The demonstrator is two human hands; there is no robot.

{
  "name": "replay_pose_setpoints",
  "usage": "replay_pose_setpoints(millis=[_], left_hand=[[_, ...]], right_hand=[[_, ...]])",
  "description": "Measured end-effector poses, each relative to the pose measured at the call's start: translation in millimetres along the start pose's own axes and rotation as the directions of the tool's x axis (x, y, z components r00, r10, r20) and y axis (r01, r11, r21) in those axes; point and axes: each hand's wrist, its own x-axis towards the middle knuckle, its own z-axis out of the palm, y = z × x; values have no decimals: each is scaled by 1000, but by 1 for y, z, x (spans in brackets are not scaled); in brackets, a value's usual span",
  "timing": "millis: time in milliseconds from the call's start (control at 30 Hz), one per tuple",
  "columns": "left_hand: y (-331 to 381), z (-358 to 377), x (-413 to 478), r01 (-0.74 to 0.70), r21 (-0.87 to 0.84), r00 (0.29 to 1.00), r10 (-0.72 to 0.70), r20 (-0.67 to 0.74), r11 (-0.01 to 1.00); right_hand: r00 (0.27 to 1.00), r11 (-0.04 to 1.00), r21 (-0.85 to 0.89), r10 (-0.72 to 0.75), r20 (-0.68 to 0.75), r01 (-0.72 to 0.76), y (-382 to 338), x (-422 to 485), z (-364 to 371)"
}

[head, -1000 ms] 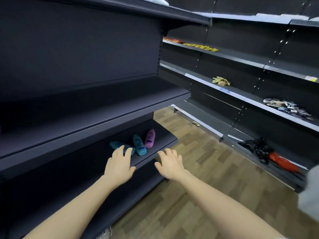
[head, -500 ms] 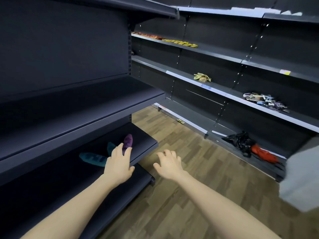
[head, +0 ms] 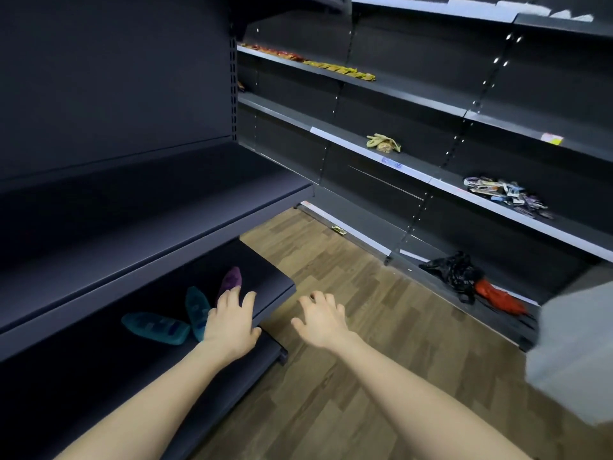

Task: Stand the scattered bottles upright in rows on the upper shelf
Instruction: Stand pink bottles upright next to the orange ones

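Bottles [head: 156, 328] lie flat near the lower shelf's [head: 265, 277] right end; left hand [head: 232, 322] and right hand [head: 321, 320] hover wide, empty.

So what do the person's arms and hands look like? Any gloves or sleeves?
No gloves, no sleeves in sight. The left hand and right hand are bare, and so are both forearms. I see no watch, ring or bracelet. A blurry grey cloth at the right edge may be their clothes, but I cannot tell.
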Motion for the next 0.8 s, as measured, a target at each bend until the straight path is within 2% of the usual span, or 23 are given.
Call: replay_pose_setpoints(millis=[367,600,800], left_hand=[[-36,3,80,23,15,996,-25,91,1000],[-46,1,104,76,-100,991,-64,119,992],[-50,8,119,147,-131,975,-121,185,980]], right_hand=[[997,1000,-4,9,76,-8,-17,91,-1],[992,1000,-4,-10,122,11,-17,124,-3],[971,996,-58,-48,236,64,-11,156,-3]])
